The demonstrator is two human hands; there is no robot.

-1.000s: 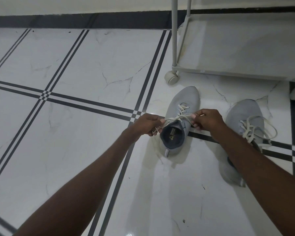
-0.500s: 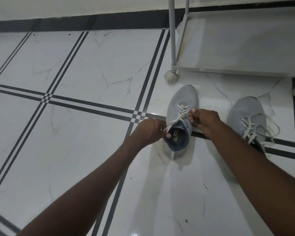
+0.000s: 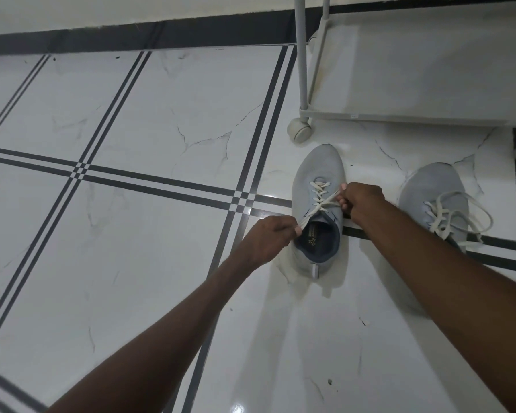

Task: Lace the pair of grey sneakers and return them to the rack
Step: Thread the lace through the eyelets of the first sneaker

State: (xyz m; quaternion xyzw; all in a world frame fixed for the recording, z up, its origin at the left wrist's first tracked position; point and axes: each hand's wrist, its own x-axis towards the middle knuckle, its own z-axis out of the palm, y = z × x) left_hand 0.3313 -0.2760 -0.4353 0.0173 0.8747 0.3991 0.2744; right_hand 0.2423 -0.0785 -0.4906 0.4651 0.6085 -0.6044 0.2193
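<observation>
My left hand point(image 3: 267, 238) pinches one end of the white lace point(image 3: 320, 204) beside the heel opening of the near grey sneaker point(image 3: 316, 216) on the floor point(image 3: 161, 114); my right hand point(image 3: 361, 201) fingers are clamped on the other end by the eyelets. The second sneaker point(image 3: 432, 198) sits right; the rack point(image 3: 414, 70) beyond.

A glossy white marble-look tiled floor point(image 3: 149, 114) fills the view, crossed by paired dark stripes point(image 3: 161, 186) that meet in small checkered squares. A black skirting band point(image 3: 131, 37) runs along the foot of the pale wall point(image 3: 102, 8) at the top
</observation>
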